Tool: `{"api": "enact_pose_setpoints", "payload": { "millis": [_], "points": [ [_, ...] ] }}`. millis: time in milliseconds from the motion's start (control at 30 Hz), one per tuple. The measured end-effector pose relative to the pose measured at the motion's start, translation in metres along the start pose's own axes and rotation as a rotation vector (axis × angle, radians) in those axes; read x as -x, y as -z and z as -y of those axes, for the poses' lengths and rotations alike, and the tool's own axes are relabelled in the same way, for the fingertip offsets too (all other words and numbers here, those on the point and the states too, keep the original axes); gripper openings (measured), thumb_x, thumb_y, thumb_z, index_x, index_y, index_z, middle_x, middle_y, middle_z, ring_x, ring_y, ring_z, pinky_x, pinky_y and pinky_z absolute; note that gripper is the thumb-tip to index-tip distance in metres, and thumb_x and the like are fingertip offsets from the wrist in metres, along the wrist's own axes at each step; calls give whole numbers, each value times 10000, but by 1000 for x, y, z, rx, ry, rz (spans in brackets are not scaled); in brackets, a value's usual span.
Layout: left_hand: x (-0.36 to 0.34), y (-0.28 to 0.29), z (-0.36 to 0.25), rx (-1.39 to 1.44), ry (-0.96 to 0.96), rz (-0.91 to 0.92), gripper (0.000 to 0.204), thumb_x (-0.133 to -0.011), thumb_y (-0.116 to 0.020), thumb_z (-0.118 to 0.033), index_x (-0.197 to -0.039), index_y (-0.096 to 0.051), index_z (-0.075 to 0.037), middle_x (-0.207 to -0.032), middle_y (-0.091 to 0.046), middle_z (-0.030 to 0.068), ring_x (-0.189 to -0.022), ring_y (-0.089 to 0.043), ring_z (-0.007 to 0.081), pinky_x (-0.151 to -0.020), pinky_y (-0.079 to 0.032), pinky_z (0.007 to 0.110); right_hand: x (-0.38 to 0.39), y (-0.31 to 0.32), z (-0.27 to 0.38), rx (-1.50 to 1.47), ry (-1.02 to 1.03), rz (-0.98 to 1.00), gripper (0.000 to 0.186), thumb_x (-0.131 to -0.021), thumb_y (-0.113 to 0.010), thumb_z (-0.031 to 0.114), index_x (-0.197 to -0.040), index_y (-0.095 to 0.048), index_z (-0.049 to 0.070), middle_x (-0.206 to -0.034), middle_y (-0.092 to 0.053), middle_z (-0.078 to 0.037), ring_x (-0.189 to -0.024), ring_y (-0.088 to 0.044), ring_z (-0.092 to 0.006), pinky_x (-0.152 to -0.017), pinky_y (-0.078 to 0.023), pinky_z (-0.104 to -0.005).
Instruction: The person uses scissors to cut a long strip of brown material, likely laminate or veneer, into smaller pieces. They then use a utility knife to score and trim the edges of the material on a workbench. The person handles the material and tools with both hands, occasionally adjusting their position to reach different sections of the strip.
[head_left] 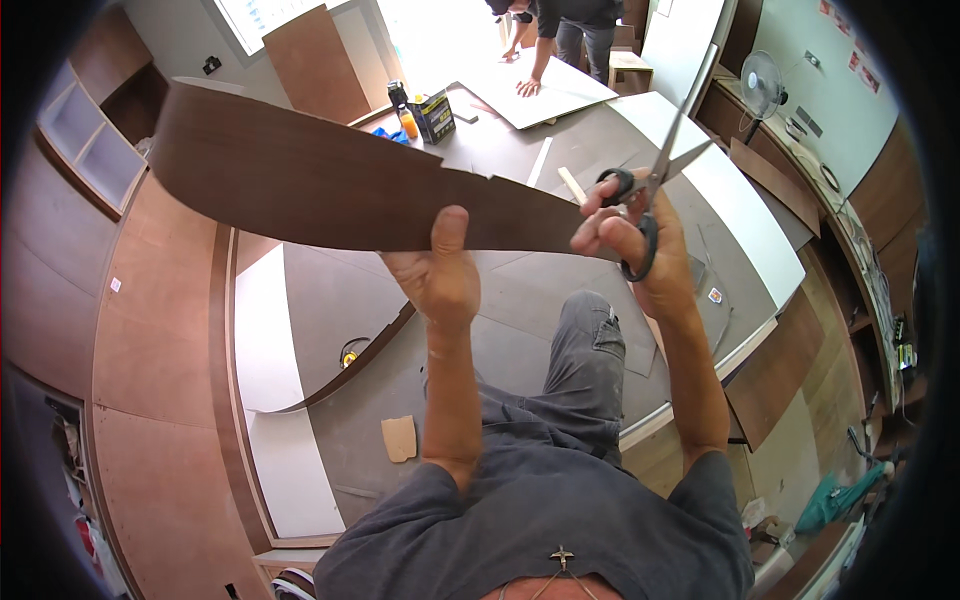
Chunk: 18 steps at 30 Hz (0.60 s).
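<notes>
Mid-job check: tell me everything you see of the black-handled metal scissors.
The black-handled metal scissors have two tapering, pointed, silvery blades and two dark looped grips, plastic by the look. They are open, blades spread in a narrow V, tips pointing up and to the picture's right. The person's bare right hand holds them by the loops, near the right end of the long dark-brown strip; the blades are clear of it.

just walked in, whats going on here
Someone's left hand is holding up a long brown strip, thumb across its face. Their right hand, at the strip's narrow end, holds scissors with the blades spread, pointing away from the strip. Beyond, a co-worker leans over a white board.
</notes>
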<state>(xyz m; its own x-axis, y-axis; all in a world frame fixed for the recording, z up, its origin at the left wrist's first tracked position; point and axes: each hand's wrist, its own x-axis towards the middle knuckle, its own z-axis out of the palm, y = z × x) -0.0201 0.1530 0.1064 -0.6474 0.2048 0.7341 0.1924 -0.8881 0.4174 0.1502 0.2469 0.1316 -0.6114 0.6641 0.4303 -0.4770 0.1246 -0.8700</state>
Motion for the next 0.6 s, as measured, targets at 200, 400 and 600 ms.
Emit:
{"api": "enact_pose_setpoints", "payload": {
  "millis": [200,400,600],
  "points": [
    [-49,-22,-26,-145,-177,69,489,-891,-576,84,-1346,-432,-25,-1236,-570,98,-1067,-582,183,-958,-472,314,8,-5,6,99,128,45,490,-848,-747,279,-1174,-480,29,-1022,-573,-126,-807,-672,-196,-714,-550,-303],
    [-89,-48,-58,-334,-383,260,433,-852,-654,61,-1258,-507,31,-1155,-604,92,-999,-584,156,-918,-460,286,19,0,22,127,272,10,506,-839,-754,335,-1163,-500,42,-1018,-580,-126,-797,-675,-191,-725,-552,-300],
    [-111,-86,-55,-217,-308,308,408,-929,-631,-84,-1302,-472,-36,-1066,-645,71,-924,-609,131,-813,-494,269,32,7,35,84,323,42,482,-844,-760,212,-1180,-474,20,-1043,-574,-125,-844,-679,-195,-761,-534,-298]
  ]
}}
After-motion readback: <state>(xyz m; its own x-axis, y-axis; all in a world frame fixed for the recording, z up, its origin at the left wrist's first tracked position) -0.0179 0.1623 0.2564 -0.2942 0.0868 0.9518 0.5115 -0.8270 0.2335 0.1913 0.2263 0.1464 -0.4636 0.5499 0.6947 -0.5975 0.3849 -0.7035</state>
